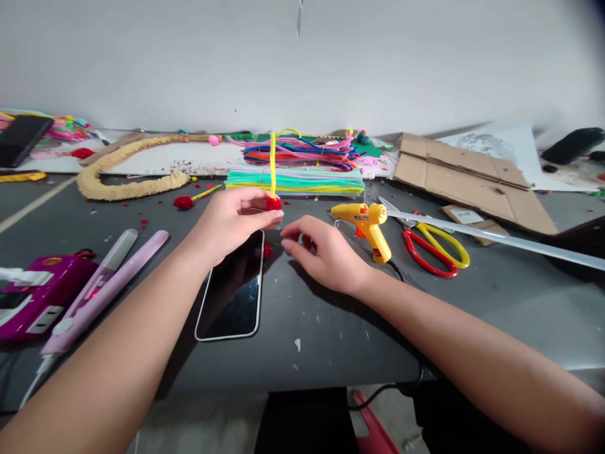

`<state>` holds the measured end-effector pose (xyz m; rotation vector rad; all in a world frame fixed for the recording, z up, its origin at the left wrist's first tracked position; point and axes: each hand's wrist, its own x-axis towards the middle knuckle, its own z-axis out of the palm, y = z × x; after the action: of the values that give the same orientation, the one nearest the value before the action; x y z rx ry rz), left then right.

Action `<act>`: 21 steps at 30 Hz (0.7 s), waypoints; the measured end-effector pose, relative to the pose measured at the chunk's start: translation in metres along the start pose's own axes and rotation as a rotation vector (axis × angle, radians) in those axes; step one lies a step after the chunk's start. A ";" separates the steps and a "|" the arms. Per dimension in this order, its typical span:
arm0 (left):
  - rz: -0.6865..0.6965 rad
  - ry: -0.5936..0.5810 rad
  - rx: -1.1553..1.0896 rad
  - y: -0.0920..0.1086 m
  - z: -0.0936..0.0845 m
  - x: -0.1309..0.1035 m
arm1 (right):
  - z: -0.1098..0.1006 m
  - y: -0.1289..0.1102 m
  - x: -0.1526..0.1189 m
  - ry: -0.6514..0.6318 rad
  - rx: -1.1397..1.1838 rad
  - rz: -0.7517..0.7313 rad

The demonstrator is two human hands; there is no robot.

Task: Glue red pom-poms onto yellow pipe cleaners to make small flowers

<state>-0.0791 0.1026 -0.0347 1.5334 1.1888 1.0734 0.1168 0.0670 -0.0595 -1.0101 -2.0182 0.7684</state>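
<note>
My left hand (236, 221) is closed, pinching a yellow pipe cleaner (273, 167) that stands upright with a fuzzy red tuft (273, 203) at its lower end. Just to the right, my right hand (321, 249) hovers with curled fingers; its thumb and index tips look slightly apart and nothing shows between them. A smartphone (234, 293) with a dark screen lies below my left hand. By its right edge is a small red fuzzy piece (267, 251). Another red tuft on a yellow stem (184, 202) rests left of my left hand.
A yellow glue gun (363, 221) with a long glue stick (472, 230) and scissors (432, 249) lie right. Bundled pipe cleaners (293, 181) and cardboard (467, 180) sit behind. Left are a pink hair straightener (108, 287), a purple power strip (51, 290) and a tan curved band (101, 176).
</note>
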 end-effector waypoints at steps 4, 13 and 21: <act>-0.033 -0.044 -0.112 0.000 -0.001 0.001 | 0.007 -0.002 0.003 -0.180 -0.283 -0.095; -0.090 -0.094 -0.240 0.002 -0.003 0.001 | 0.017 0.007 0.012 -0.175 -0.386 -0.103; -0.081 -0.108 -0.251 0.001 -0.003 0.000 | 0.022 0.008 0.015 -0.121 -0.172 -0.035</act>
<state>-0.0815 0.1026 -0.0330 1.3210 0.9935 1.0301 0.0963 0.0793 -0.0721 -1.0428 -2.2311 0.6604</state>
